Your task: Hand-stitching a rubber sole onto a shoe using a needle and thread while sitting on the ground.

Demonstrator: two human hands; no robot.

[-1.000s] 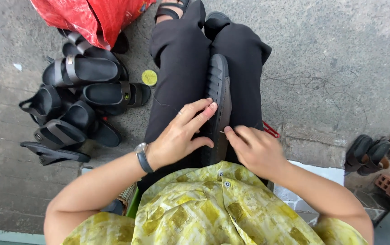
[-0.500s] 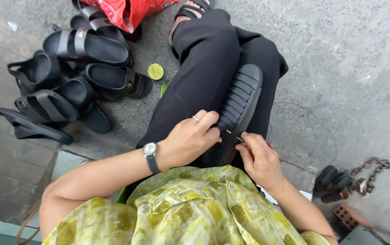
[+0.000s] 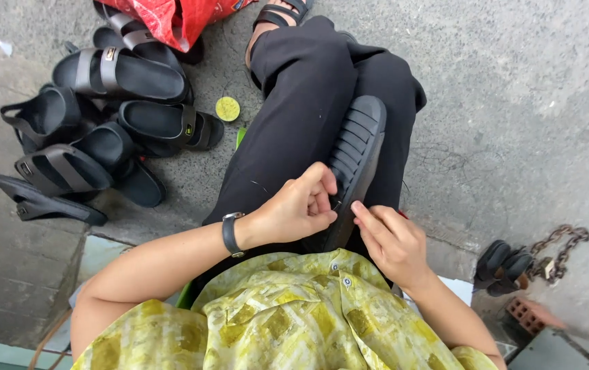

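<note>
— What are the fingers doing?

— The left hand [image 3: 301, 205] is curled nearly into a fist, its fingers [image 3: 322, 183] pinched together against the edge of a black shoe sole [image 3: 356, 161]. Whatever they pinch is too small to make out; a thin thread [image 3: 261, 186] seems to trail from them over the trouser leg. The right hand [image 3: 394, 240] lies just beside it, fingers half bent, the tips touching the sole's lower edge rather than wrapping it.

— And where is the sole?

— It rests on the person's lap, ribbed tread up, running along the black trousers [image 3: 301, 103] between the two thighs, with its near end at the hands.

— What else is close by?

— A dark wristwatch [image 3: 230, 233] sits on the left wrist, above a yellow patterned shirt [image 3: 287, 315]. On the concrete floor [image 3: 514, 103] to the left lies a heap of black sandals [image 3: 96, 130], a small round yellow-green lid [image 3: 227, 108] just beside them, and a red bag [image 3: 171, 17] at the top. On the right, well apart, lies a rusty chain [image 3: 555, 247].
</note>
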